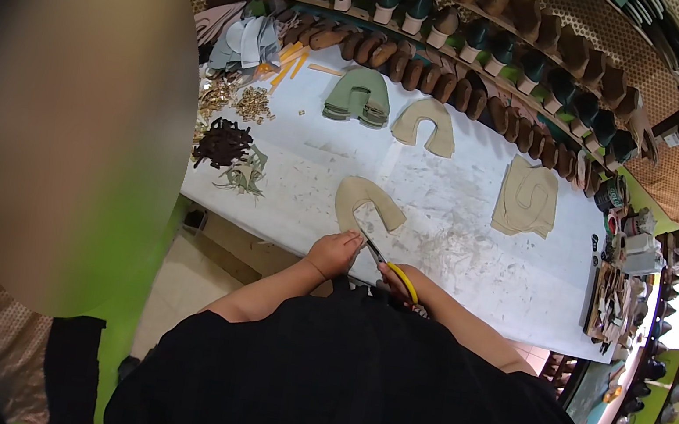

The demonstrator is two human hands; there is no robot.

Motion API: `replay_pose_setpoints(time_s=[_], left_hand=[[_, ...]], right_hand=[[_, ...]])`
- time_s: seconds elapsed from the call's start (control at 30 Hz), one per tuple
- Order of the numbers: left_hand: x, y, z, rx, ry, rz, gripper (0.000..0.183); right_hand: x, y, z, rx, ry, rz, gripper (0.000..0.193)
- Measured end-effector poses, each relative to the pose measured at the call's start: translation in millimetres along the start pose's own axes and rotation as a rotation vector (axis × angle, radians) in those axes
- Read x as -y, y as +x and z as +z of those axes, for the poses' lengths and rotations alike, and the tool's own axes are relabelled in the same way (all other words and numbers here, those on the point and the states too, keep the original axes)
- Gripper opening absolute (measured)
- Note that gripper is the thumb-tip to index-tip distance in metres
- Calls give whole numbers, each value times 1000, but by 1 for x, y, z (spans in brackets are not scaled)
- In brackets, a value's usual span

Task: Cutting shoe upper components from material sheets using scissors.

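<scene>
My left hand [335, 252] is closed on the near end of a beige U-shaped shoe-upper piece [353, 195], which lies on the white table in front of me. In my right hand [396, 281] is a pair of scissors [405, 281] with yellow handles. Their blades point up and left, reaching the inner edge of the piece beside my left fingers. Whether the blades are parted is too small to tell. Farther off lie a stack of green U-shaped pieces [358, 96] and some beige U-shaped pieces [426, 126].
Another beige stack [526, 197] lies at the right of the white table [286, 212]. At its left are dark scraps [222, 144], gold bits [253, 104] and grey-green offcuts [244, 174]. Rows of shoe lasts [432, 77] line the back; tools and containers [638, 242] crowd the right edge.
</scene>
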State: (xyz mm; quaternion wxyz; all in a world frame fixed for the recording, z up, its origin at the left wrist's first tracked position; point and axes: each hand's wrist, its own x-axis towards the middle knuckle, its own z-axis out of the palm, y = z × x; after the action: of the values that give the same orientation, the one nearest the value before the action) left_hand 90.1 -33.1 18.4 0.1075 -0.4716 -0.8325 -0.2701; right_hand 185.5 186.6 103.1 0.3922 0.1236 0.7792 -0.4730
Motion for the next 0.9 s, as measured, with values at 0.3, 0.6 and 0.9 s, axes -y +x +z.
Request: replay_pose_setpoints(time_s=[0.3, 0.6, 0.9], left_hand=[[-3, 9, -6, 34, 46, -17, 19], [-7, 8, -11, 6, 12, 35, 17], [-6, 2, -10, 51, 2, 9, 20]], right_hand=[[-15, 5, 2, 10, 160, -15, 67], [1, -4, -1, 32, 138, -50, 68], [-11, 12, 8, -67, -135, -95, 75]])
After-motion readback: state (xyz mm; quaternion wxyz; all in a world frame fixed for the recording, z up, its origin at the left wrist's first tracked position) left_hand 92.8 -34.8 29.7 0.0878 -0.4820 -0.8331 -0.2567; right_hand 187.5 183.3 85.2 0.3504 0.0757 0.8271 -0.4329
